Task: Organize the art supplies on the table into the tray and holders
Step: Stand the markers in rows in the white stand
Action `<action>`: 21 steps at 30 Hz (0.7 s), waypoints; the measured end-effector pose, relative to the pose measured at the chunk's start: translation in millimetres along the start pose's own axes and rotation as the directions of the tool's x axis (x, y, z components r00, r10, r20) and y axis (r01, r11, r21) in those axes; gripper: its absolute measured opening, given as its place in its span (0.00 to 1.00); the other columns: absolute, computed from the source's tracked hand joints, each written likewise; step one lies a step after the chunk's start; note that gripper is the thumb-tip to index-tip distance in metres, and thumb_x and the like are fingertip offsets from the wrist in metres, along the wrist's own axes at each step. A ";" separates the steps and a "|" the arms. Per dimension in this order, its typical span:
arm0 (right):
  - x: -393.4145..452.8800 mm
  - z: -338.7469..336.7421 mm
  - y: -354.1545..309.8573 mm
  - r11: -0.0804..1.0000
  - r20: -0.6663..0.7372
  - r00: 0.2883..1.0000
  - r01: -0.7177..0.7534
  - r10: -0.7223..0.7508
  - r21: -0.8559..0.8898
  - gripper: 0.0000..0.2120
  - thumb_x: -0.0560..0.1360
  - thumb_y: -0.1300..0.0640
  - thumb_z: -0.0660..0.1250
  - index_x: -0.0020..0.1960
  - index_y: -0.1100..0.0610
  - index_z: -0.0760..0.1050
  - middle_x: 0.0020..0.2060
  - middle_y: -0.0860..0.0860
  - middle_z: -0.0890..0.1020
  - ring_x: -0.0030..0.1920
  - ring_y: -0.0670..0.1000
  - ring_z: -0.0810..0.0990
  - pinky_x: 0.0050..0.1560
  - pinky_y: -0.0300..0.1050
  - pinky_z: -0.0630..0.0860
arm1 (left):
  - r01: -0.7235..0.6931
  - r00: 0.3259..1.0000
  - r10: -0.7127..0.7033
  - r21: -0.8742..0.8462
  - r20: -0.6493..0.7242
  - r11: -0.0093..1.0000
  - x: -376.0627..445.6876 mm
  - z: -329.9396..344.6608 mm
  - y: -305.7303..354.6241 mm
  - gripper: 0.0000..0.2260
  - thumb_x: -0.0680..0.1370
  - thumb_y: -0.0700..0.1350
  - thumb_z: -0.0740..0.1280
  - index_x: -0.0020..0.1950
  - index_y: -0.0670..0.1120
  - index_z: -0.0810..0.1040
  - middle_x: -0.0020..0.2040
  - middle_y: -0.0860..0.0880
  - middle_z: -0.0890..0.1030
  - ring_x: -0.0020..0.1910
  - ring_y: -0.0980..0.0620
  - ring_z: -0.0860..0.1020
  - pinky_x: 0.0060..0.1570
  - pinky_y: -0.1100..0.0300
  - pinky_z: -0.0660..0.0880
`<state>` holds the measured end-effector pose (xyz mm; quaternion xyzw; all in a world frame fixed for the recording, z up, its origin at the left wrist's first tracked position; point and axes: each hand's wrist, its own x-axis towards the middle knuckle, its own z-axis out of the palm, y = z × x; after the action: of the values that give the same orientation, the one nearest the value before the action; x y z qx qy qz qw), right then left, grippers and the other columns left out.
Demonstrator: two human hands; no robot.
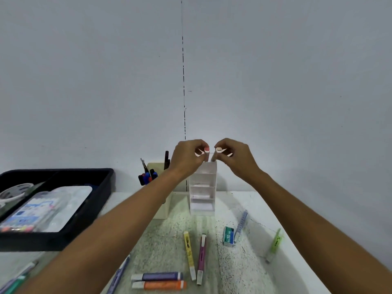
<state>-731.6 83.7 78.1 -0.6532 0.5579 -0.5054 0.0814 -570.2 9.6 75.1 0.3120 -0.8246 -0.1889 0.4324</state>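
Note:
Both my hands are raised above the white tiered holder (pixel 203 187) at the back of the table. My left hand (pixel 187 157) pinches a pink-capped highlighter (pixel 206 153) upright over the holder's top slot. My right hand (pixel 233 154) pinches a pale-capped highlighter (pixel 216 153) beside it. Their lower ends dip toward the top compartment; how deep is hidden. Loose on the table lie a yellow highlighter (pixel 189 254), a magenta one (pixel 201 258), a purple one (pixel 158 276), an orange one (pixel 160 284) and a green one (pixel 274 244).
A black tray (pixel 101 200) at left holds a clear marker pack and a tape roll. A cream cup (pixel 156 166) with dark markers stands left of the white holder. A staples box (pixel 228 236), a blue pen (pixel 240 224) and more pens at lower left lie around.

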 end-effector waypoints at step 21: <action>-72.1 -50.0 85.0 0.866 0.102 0.891 -0.395 0.442 -0.306 0.11 0.74 0.63 0.69 0.57 0.57 0.79 0.52 0.52 0.80 0.41 0.45 0.78 0.35 0.27 0.67 | -0.179 0.940 0.165 0.021 0.300 0.984 -81.4 73.2 2.8 0.08 0.73 0.44 0.69 0.51 0.47 0.81 0.40 0.57 0.78 0.36 0.59 0.73 0.39 0.62 0.74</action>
<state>-814.5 134.1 3.9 -0.5614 0.7426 -0.3356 0.1439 -596.9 69.8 -12.3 0.2172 -0.9086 -0.1752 0.3109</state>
